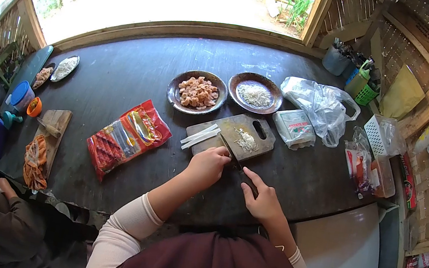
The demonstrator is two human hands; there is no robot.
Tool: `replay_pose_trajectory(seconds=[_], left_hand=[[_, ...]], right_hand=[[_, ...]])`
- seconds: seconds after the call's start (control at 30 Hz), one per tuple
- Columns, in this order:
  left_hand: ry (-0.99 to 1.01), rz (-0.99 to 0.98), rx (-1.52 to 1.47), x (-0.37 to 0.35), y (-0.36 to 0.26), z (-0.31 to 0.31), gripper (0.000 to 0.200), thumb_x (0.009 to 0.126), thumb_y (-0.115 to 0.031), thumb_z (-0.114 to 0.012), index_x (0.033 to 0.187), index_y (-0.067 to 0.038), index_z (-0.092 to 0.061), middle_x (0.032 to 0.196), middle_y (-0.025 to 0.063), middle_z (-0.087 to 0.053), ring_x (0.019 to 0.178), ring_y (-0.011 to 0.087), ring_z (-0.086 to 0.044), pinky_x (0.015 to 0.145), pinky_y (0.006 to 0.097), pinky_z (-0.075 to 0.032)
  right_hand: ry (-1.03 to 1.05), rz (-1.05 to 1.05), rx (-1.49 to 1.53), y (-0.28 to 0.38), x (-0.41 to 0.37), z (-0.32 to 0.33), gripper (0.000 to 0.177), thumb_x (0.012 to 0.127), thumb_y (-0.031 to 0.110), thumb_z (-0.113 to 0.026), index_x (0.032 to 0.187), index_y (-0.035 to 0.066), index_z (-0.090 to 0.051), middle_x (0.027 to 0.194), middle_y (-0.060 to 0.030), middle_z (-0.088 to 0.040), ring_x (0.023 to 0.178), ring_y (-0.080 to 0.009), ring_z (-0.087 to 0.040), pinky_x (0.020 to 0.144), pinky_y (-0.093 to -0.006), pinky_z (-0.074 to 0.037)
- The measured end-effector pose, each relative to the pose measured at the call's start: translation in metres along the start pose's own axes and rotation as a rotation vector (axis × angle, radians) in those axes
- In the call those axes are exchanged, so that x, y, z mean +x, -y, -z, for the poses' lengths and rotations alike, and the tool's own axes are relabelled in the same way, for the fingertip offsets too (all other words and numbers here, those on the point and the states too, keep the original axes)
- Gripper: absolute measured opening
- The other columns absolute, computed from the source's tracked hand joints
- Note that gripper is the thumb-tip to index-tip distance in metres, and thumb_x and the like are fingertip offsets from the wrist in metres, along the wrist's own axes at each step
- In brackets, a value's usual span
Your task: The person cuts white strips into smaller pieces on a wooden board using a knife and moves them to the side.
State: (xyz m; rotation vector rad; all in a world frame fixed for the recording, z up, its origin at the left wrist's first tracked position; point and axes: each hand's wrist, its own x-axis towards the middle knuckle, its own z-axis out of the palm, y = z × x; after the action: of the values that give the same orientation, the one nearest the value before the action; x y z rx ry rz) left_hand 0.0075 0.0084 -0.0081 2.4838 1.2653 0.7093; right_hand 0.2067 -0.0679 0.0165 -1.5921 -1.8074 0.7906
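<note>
Pale flat strips (200,136) lie side by side on the left of the worn cutting board (229,123), fine shreds (247,140) heap beside its handle slot, and a dark-handled knife (232,151) slants across its near edge.

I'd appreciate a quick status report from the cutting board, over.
Right hand gripping knife, blade at cutting board. Left hand at board's near edge, close to blade. White strips, shredded pile on board.

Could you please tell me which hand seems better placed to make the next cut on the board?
The right hand, I would judge: its grip is on the knife, whose blade is at the cutting board. The left hand is near the white strips, better suited to steadying them.
</note>
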Motion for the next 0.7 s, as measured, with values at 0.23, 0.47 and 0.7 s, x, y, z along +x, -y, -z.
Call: replay_pose_trajectory(seconds=[0.23,0.47,0.7], left_hand=[[-0.008,-0.006,0.012,0.000,-0.001,0.000,0.027,0.075,0.000,-0.059,0.098,-0.006,-0.072,0.109,0.0072,-0.065,0.099,0.0283,-0.064,0.084,0.0368,-0.053],[0.021,0.017,0.035,0.000,-0.003,0.000,0.028,0.075,-0.001,-0.060,0.099,-0.006,-0.072,0.110,0.0072,-0.065,0.100,0.0282,-0.064,0.085,0.0370,-0.052],[-0.031,-0.026,0.048,-0.001,0.001,-0.005,0.028,0.075,-0.002,-0.060,0.099,-0.008,-0.072,0.106,0.0054,-0.064,0.099,0.0248,-0.063,0.082,0.0359,-0.054]], right_hand=[[0.027,0.006,-0.011,0.008,0.009,0.000,0.043,0.092,0.026,-0.059,0.134,0.019,-0.054,0.086,-0.0298,-0.065,0.085,-0.0487,-0.063,0.076,-0.0529,-0.051],[0.020,-0.025,0.017,0.001,-0.014,0.004,0.044,0.092,0.027,-0.059,0.135,0.020,-0.053,0.086,-0.0308,-0.065,0.086,-0.0497,-0.062,0.077,-0.0538,-0.051],[0.021,-0.028,-0.005,0.002,0.003,-0.001,0.045,0.092,0.028,-0.059,0.136,0.021,-0.052,0.089,-0.0298,-0.065,0.088,-0.0489,-0.062,0.077,-0.0522,-0.051]])
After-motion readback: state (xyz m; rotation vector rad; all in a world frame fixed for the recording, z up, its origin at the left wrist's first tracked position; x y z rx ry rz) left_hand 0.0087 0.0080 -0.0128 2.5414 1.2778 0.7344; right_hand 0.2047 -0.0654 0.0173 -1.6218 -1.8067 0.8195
